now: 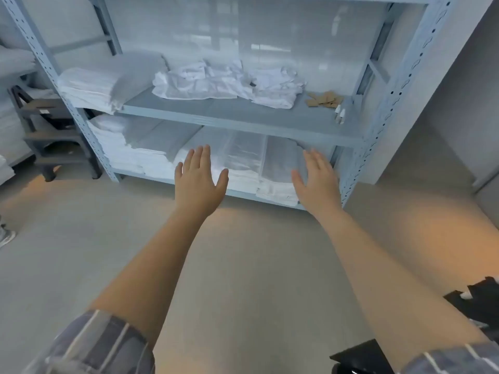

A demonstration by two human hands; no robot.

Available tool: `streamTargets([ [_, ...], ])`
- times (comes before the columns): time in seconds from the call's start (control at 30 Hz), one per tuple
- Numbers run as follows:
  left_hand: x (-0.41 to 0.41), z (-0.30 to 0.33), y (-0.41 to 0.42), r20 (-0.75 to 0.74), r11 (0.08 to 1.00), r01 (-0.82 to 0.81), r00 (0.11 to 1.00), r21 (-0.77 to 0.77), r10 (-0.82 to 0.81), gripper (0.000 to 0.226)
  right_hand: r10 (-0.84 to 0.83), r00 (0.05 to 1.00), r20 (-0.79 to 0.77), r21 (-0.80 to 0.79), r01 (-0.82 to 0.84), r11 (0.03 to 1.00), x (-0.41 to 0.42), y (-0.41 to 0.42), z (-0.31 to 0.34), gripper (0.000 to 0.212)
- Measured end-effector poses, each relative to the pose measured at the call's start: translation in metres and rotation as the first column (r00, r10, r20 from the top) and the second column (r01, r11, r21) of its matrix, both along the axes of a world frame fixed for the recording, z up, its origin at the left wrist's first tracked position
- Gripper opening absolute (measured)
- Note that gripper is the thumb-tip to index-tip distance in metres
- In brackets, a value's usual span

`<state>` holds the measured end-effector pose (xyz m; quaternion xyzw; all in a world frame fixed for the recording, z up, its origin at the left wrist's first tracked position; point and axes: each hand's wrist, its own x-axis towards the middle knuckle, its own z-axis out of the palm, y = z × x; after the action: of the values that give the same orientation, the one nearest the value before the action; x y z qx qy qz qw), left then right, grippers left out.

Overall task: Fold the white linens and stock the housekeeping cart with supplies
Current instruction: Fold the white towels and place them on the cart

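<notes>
A grey metal shelf rack [240, 118] stands ahead of me. Its lower shelf holds stacks of folded white linens [243, 168], some under clear plastic. My left hand [198, 182] and my right hand [317, 182] are both stretched out toward those lower stacks, fingers spread, holding nothing. The upper shelf carries a heap of crumpled white linens [226, 81], a folded white stack [91, 86] at the left and small brown packets [324, 99] at the right.
A dark step stool or low cart frame [54, 136] stands left of the rack. More white linen piles [10, 125] sit at the far left. A black object [475, 300] lies on the floor at the lower right. Grey floor stretches between me and the rack.
</notes>
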<state>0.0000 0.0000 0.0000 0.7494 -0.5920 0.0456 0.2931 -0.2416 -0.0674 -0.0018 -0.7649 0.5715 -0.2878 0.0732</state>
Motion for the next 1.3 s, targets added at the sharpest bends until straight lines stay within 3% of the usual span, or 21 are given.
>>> streamTargets([
  [0.43,0.032,-0.052,-0.072,-0.010,0.995,0.060,0.998,0.077,-0.059,0.066,-0.050,0.999,-0.005,0.085,0.051,0.995,0.026,-0.059,-0.057,0.057],
  [0.97,0.082,-0.065,-0.378,-0.029,0.989,0.032,0.999,0.145,-0.028,0.065,-0.024,1.000,-0.008,0.190,0.025,0.982,0.078,-0.358,-0.075,0.056],
  [1.3,0.120,-0.070,-0.518,-0.040,0.985,0.059,0.998,0.162,-0.053,0.065,-0.037,0.999,0.020,0.203,0.032,0.979,0.128,-0.492,-0.081,0.055],
])
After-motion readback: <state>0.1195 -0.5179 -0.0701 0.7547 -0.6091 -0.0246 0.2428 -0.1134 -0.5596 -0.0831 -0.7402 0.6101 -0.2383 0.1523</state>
